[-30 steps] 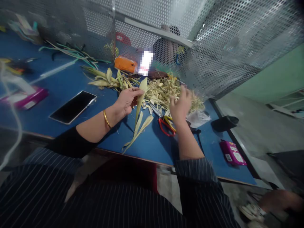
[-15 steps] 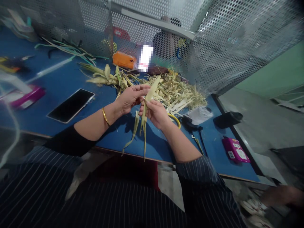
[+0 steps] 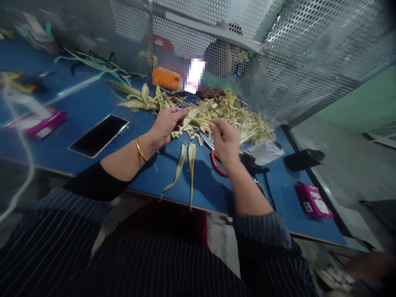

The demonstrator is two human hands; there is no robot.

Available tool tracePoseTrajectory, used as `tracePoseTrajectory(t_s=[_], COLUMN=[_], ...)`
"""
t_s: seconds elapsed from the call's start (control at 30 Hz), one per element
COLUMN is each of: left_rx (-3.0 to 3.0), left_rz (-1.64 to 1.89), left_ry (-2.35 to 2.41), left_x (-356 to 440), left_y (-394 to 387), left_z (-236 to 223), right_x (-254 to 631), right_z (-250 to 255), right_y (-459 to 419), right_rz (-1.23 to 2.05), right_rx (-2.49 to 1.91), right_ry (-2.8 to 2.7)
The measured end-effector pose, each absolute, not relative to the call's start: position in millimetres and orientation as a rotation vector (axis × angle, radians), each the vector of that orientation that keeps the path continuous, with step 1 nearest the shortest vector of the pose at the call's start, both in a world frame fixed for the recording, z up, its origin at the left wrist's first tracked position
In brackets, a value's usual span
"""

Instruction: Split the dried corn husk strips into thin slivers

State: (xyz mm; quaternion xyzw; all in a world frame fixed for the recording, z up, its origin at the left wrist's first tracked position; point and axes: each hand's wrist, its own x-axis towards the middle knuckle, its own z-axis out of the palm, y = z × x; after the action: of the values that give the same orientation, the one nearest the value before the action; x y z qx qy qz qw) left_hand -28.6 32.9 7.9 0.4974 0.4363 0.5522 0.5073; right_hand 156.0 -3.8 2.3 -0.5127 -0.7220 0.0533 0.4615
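Note:
My left hand [image 3: 167, 126] and my right hand [image 3: 223, 138] each pinch one end of a thin pale leaf strip [image 3: 198, 120], stretched level between them above the blue table [image 3: 93, 103]. A gold bangle sits on my left wrist. Two longer leaf strips [image 3: 185, 165] lie flat on the table below my hands, reaching the near edge. Behind my hands spreads a heap of dry leaf scraps [image 3: 235, 117]. Red-handled scissors [image 3: 216, 161] lie just under my right hand.
A black phone [image 3: 99, 135] lies left of my left arm. Pink boxes sit at far left [image 3: 40, 126] and far right [image 3: 314, 201]. An orange pack [image 3: 167, 78], more leaves [image 3: 139, 99] and a perforated metal screen [image 3: 293, 53] are at the back. A black case [image 3: 305, 159] lies right.
The two long leaf strips I held upright now lie on the table. My hands have moved apart and hold a thin strip stretched between them.

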Motion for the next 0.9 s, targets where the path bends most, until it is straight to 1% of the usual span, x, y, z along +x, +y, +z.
tracePoseTrajectory(t_s=[0.07,0.13,0.23,0.3,0.37,0.47,0.57,0.63,0.7,0.8,0.83,0.9], left_rx=[1.394,1.722,2.137,2.235,2.213,2.052,1.736,1.536,1.485,1.679,1.763,1.901], left_rz=[1.485,1.494,1.141,0.946,0.889,0.945,1.191,1.377,1.448,1.278,1.181,0.999], left_ry=[1.185,1.172,1.031,0.987,0.955,0.989,1.082,1.097,1.083,1.019,0.989,0.925], left_x=[-29,-27,-20,-17,-15,-17,-19,-17,-13,-3,-1,3], left_y=[32,29,20,16,14,14,14,12,9,1,-2,-5], left_z=[8,7,4,3,3,7,9,6,1,-7,-9,-9], right_x=[168,177,181,184,189,208,227,231,222,192,182,168], right_z=[8,12,12,11,10,10,9,8,5,1,-1,-3], right_y=[-4,-6,-11,-12,-10,0,11,15,13,1,-3,-9], right_rz=[-0.021,-0.08,-0.109,-0.152,-0.227,-0.352,-0.381,-0.19,0.191,0.843,0.946,1.03], right_rx=[-1.298,-1.326,-1.335,-1.346,-1.358,-1.413,-1.42,-1.325,-1.239,-1.111,-1.049,-0.999], right_ry=[-1.903,-2.052,-2.197,-2.23,-2.23,-2.1,-1.596,-1.206,-1.075,-1.299,-1.323,-1.313])
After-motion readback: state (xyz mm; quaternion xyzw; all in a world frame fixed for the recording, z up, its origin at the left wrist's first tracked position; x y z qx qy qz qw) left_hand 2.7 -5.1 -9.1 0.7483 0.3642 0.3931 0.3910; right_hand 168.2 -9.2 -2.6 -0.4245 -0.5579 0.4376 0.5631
